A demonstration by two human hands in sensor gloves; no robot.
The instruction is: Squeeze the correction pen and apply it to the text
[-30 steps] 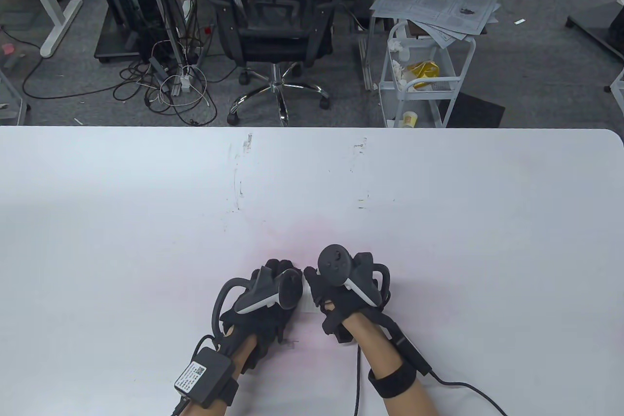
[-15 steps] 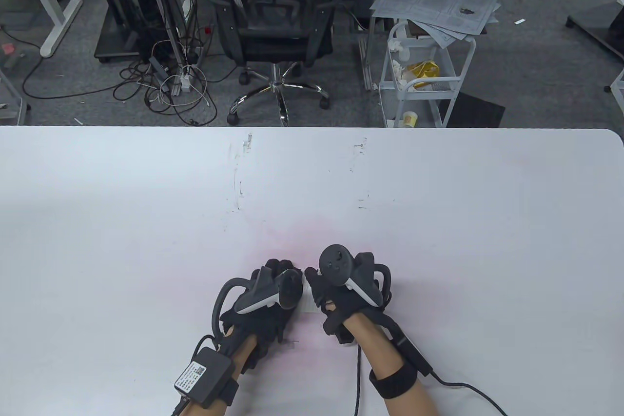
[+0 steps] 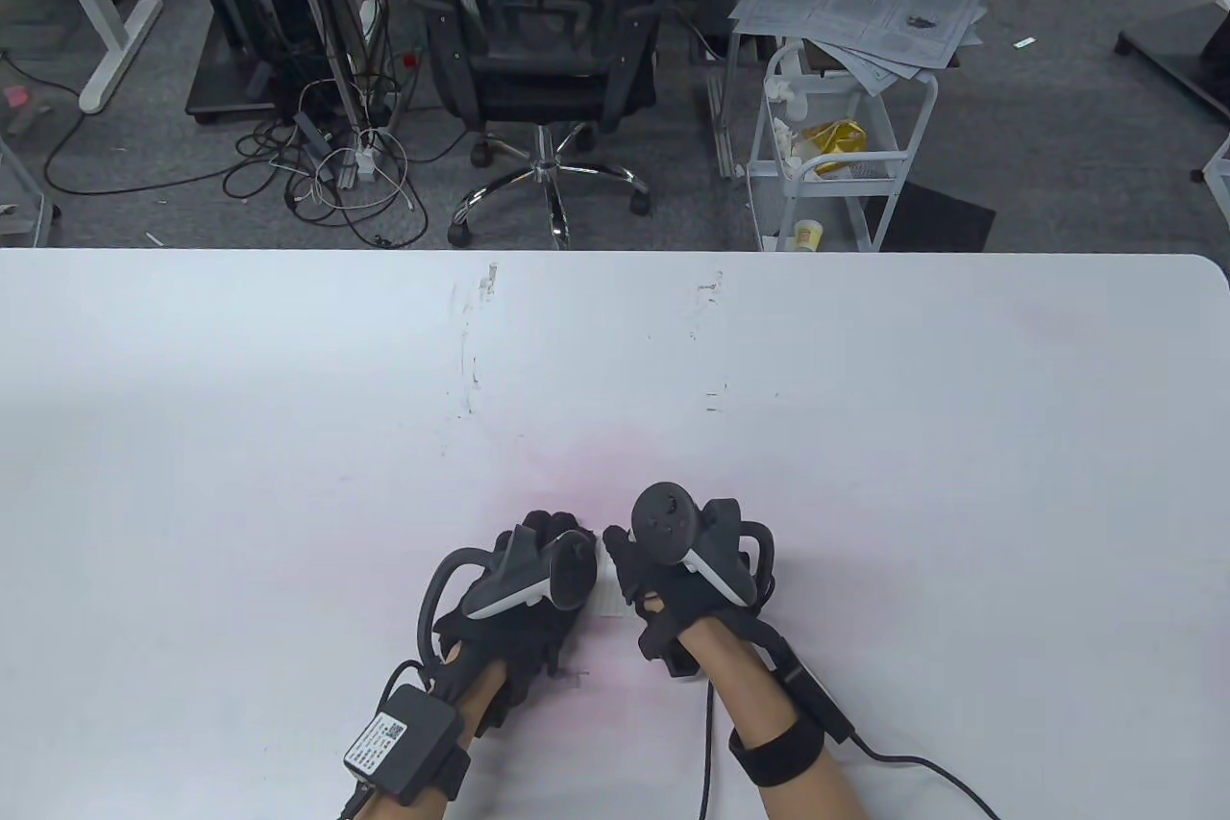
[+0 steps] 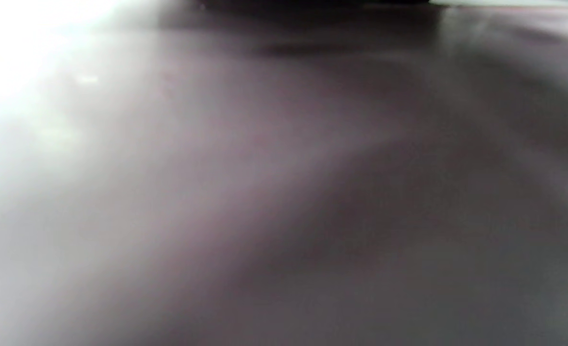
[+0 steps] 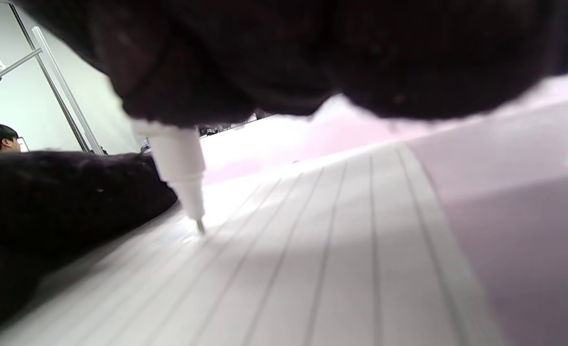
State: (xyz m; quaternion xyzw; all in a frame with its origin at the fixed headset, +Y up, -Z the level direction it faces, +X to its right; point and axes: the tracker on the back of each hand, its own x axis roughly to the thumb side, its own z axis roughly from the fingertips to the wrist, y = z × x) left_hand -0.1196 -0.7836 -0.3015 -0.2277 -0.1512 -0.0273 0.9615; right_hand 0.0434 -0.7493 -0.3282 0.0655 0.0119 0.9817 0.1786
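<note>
White table (image 3: 865, 435), office chair and cart beyond far edge. Right hand (image 3: 673, 584) closed around correction pen (image 5: 178, 163), grip likely placed to squeeze barrel; white nozzle pointing down below fingers, metal tip touching lined paper (image 5: 341, 250). Text under tip not legible. Left hand (image 3: 524, 584) just beside right hand, lying on paper's edge, apparently pinning sheet against drag; how its fingers lie cannot be told. Left wrist view blurred, uninformative. Judgement: application in progress.

No text can be read. A QR code and small print are seen on the white label (image 3: 377, 743) of the black box at the left wrist, too small to be made out.
</note>
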